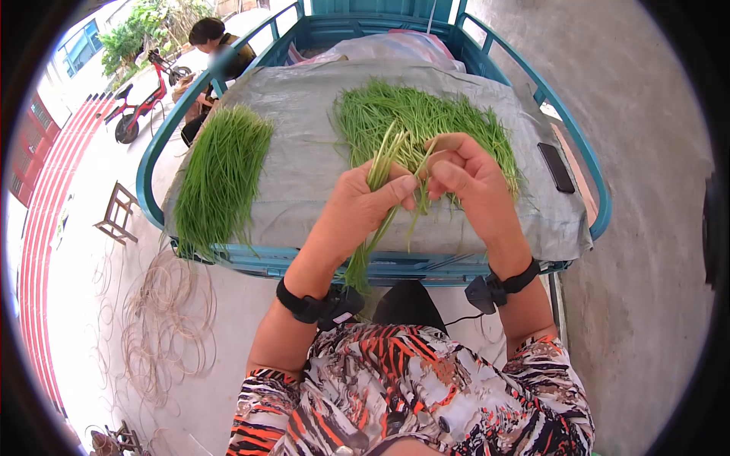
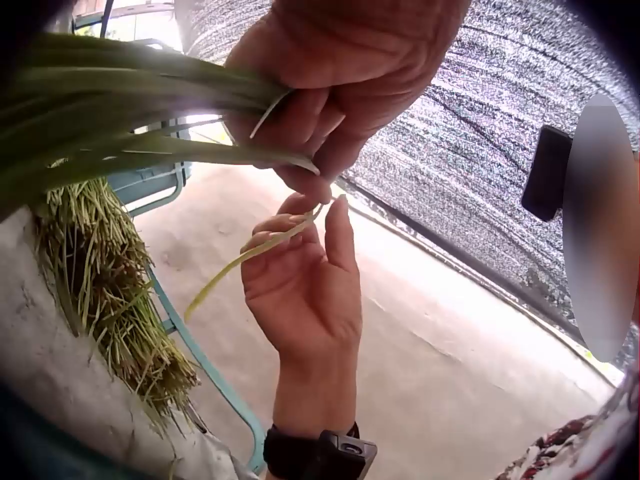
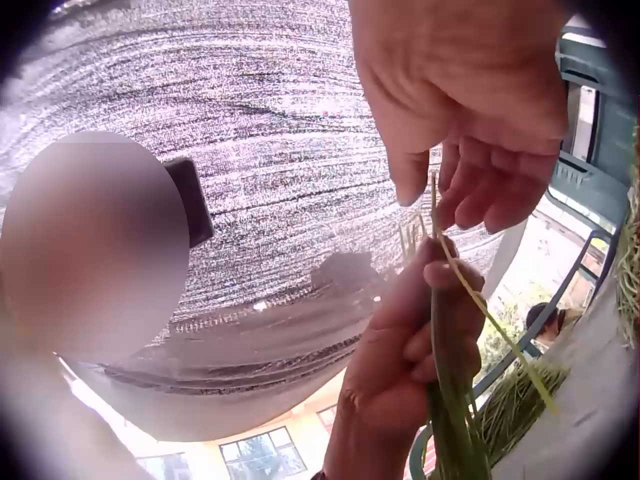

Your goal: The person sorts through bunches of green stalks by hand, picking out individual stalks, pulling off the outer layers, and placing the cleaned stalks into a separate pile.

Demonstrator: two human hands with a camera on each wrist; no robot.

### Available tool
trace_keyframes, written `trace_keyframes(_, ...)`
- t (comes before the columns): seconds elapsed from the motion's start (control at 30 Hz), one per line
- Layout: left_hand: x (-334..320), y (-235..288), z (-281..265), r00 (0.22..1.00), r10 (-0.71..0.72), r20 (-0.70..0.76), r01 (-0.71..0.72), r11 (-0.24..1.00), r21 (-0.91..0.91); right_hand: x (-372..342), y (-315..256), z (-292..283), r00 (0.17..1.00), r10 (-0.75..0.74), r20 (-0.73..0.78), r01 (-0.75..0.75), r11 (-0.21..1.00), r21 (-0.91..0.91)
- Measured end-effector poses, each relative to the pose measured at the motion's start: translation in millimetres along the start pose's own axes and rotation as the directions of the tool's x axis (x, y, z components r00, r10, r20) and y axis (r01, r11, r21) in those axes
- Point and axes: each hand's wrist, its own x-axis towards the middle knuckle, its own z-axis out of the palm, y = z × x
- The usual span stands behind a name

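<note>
My left hand (image 1: 370,199) grips a bunch of long green chives (image 1: 378,171), pale stem ends upward and leafy tips hanging toward my lap. Close beside it, my right hand (image 1: 473,176) has its fingers bent, with thumb and forefinger at a thin yellowish chive blade (image 3: 478,300) by the bunch's stem ends. The left wrist view shows the hands almost meeting fingertip to fingertip, the right palm (image 2: 312,300) turned to the camera. Behind the hands, a wide heap of chives (image 1: 426,110) lies on a grey sheet (image 1: 304,159). A second, neater pile of chives (image 1: 222,178) lies at the left.
The sheet covers the bed of a blue cart with side rails (image 1: 589,163). A black phone (image 1: 556,167) lies near the right rail. Beyond the left rail a person (image 1: 228,57) sits near a red scooter (image 1: 148,95). A stool (image 1: 116,213) and coiled strands (image 1: 167,319) are on the ground.
</note>
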Motion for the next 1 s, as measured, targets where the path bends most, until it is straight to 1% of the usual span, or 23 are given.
trace_keyframes(0.03, 0, -2, -1, 1.000, -0.010, 0.004, 0.010, 1.000, 0.012, -1, 1, 1, 1.000, 0.000, 0.022, 0.001, 0.998, -0.059)
trace_keyframes(0.13, -2, -7, -3, 1.000, -0.030, -0.001, 0.030, 0.998, 0.046, -4, 8, 1, 1.000, 0.022, -0.007, -0.022, 0.996, -0.087)
trace_keyframes(0.23, -5, -12, -5, 0.999, -0.036, -0.039, 0.038, 0.998, 0.058, -9, 10, -3, 0.998, 0.017, -0.056, -0.016, 1.000, 0.005)
trace_keyframes(0.33, -7, -19, -9, 0.995, -0.066, -0.070, 0.069, 0.997, 0.041, -11, 11, -12, 0.997, 0.018, -0.070, -0.003, 0.980, 0.201)
trace_keyframes(0.43, -6, -22, -12, 0.989, -0.085, -0.122, 0.091, 0.995, 0.044, -18, 6, -15, 0.995, -0.077, -0.057, 0.091, 0.952, 0.291)
trace_keyframes(0.5, -4, -26, -14, 0.980, -0.096, -0.175, 0.109, 0.992, 0.065, -25, 5, -18, 0.987, -0.160, 0.026, 0.150, 0.964, 0.221)
trace_keyframes(0.53, -4, -26, -15, 0.980, -0.101, -0.169, 0.115, 0.991, 0.070, -28, 5, -19, 0.978, -0.198, 0.069, 0.183, 0.965, 0.187)
trace_keyframes(0.57, -5, -26, -16, 0.981, -0.105, -0.163, 0.119, 0.990, 0.077, -32, 1, -19, 0.972, -0.102, 0.211, 0.092, 0.994, 0.055)
trace_keyframes(0.6, -5, -26, -16, 0.982, -0.109, -0.156, 0.123, 0.989, 0.083, -36, -3, -20, 0.942, 0.013, 0.335, 0.018, 0.996, -0.089)
trace_keyframes(0.63, -5, -27, -16, 0.984, -0.091, -0.151, 0.106, 0.990, 0.091, -38, -5, -20, 0.890, 0.141, 0.434, -0.037, 0.970, -0.238)
trace_keyframes(0.67, -6, -28, -15, 0.987, -0.076, -0.143, 0.090, 0.991, 0.100, -38, -2, -15, 0.939, 0.167, 0.302, -0.087, 0.961, -0.261)
trace_keyframes(0.7, -6, -29, -14, 0.989, -0.061, -0.134, 0.076, 0.991, 0.109, -36, 2, -7, 0.968, 0.190, 0.162, -0.140, 0.951, -0.276)
trace_keyframes(0.73, -6, -27, -11, 0.991, -0.061, -0.115, 0.076, 0.988, 0.132, -34, 5, 0, 0.978, 0.209, 0.017, -0.196, 0.939, -0.283)
trace_keyframes(0.83, -8, -22, -3, 0.996, -0.055, -0.067, 0.069, 0.972, 0.223, -24, 14, 1, 0.988, 0.154, -0.006, -0.154, 0.986, -0.068)
trace_keyframes(0.93, -9, -26, 0, 0.998, -0.038, -0.050, 0.052, 0.943, 0.329, -22, 23, 7, 0.996, 0.087, -0.011, -0.087, 0.989, -0.121)
trace_keyframes(1.0, -10, -27, -1, 0.999, -0.004, -0.047, 0.021, 0.932, 0.362, -22, 27, 1, 0.996, 0.090, -0.027, -0.093, 0.984, -0.151)
